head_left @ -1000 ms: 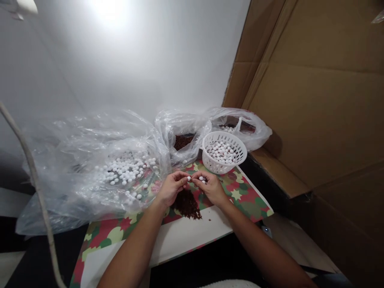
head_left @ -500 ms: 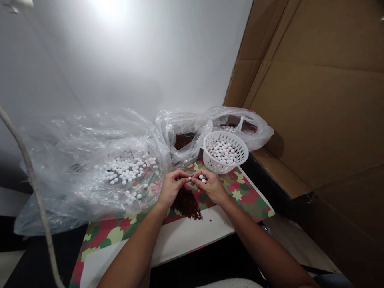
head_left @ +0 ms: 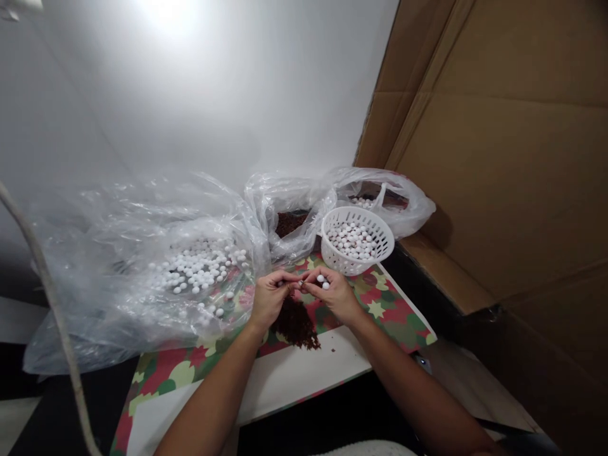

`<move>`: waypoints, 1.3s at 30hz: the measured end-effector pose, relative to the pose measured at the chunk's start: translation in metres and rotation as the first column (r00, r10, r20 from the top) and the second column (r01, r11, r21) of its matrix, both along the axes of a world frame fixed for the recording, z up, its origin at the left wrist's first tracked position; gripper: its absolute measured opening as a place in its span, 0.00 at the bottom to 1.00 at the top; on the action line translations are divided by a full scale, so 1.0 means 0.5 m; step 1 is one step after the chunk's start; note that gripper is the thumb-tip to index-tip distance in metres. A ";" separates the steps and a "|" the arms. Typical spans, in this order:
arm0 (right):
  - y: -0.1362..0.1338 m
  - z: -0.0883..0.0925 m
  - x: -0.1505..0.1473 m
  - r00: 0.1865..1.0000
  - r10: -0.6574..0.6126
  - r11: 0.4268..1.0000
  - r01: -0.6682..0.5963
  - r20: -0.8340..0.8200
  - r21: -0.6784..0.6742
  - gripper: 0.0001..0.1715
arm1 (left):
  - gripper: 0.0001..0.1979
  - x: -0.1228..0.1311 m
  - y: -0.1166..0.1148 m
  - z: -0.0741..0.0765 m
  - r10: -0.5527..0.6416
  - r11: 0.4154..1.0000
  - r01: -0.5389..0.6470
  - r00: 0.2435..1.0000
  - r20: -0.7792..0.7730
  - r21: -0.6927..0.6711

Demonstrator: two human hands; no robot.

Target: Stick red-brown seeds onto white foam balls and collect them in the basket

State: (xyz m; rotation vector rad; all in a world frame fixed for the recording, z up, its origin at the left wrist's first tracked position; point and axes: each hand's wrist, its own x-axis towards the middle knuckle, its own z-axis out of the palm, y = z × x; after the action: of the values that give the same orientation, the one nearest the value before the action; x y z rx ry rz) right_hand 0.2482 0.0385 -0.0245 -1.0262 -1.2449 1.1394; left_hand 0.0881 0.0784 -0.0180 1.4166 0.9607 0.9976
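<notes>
My left hand (head_left: 270, 299) and my right hand (head_left: 334, 295) meet fingertip to fingertip above the patterned sheet. Both are closed in a pinch. Only a pale bit of a small white ball (head_left: 300, 285) shows between the fingertips, mostly covered by them. More white balls (head_left: 325, 285) sit in the curled fingers of my right hand. Just below the hands lies a loose pile of dark red-brown small pieces (head_left: 297, 326). Beyond my right hand stands a white slotted plastic basket (head_left: 332, 254) holding many white balls with reddish spots.
A large clear plastic bag (head_left: 104, 253) with loose white balls (head_left: 199, 269) spreads over the left side. Behind are a bag (head_left: 266, 190) of red-brown pieces and another bag (head_left: 418, 209) with balls. Cardboard (head_left: 498, 158) walls the right; a pale cord (head_left: 52, 297) hangs at left.
The white ball between my fingertips showed more clearly before; now the fingers cover most of it. My hands have otherwise stayed in place, with a slight shift of the fingertips.
</notes>
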 end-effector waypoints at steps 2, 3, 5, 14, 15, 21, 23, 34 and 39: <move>0.000 0.002 0.000 0.998 0.023 1.000 -0.023 -0.051 0.003 0.15 | 0.11 0.000 -0.001 0.007 0.011 0.999 -0.011 1.000 -0.010 0.053; 0.000 0.003 0.001 0.998 0.029 1.000 -0.028 -0.060 0.011 0.14 | 0.10 0.001 -0.001 0.010 0.019 0.997 -0.017 1.000 -0.017 0.072; 0.000 0.007 0.001 0.998 0.029 0.999 -0.028 -0.051 0.023 0.13 | 0.10 0.002 -0.002 0.016 0.034 0.996 -0.031 0.999 -0.031 0.089; 0.006 0.004 -0.004 1.000 -0.014 0.999 0.015 -0.026 0.042 0.12 | 0.11 0.004 0.000 0.011 0.049 0.997 -0.046 0.998 -0.040 0.058; 0.006 0.001 -0.006 0.999 -0.021 0.999 0.022 -0.025 0.044 0.12 | 0.11 0.004 0.000 0.010 0.047 0.998 -0.046 0.998 -0.028 0.049; 0.008 -0.015 -0.015 0.996 -0.091 0.995 0.092 -0.023 0.048 0.14 | 0.10 0.002 0.002 0.002 0.053 0.997 -0.051 0.998 -0.033 0.050; 0.010 -0.017 -0.014 0.993 -0.114 0.993 0.115 -0.019 0.024 0.13 | 0.11 0.004 0.002 0.001 0.031 1.000 -0.030 0.999 -0.016 0.007; -0.010 0.072 0.019 0.998 0.051 0.996 -0.049 0.026 -0.080 0.20 | 0.17 0.013 -0.007 0.034 0.099 0.993 -0.091 0.990 0.103 -0.081; 0.049 0.161 0.160 0.887 -0.332 0.943 0.308 0.320 0.127 0.21 | 0.17 -0.058 0.032 0.071 0.433 0.895 -0.440 0.897 0.091 0.076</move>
State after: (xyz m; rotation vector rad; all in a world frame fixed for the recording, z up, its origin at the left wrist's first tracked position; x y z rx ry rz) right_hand 0.3281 0.0629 0.0558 -1.3554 -1.3098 0.6734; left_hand 0.0593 0.0946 0.0176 1.2547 1.2233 1.4338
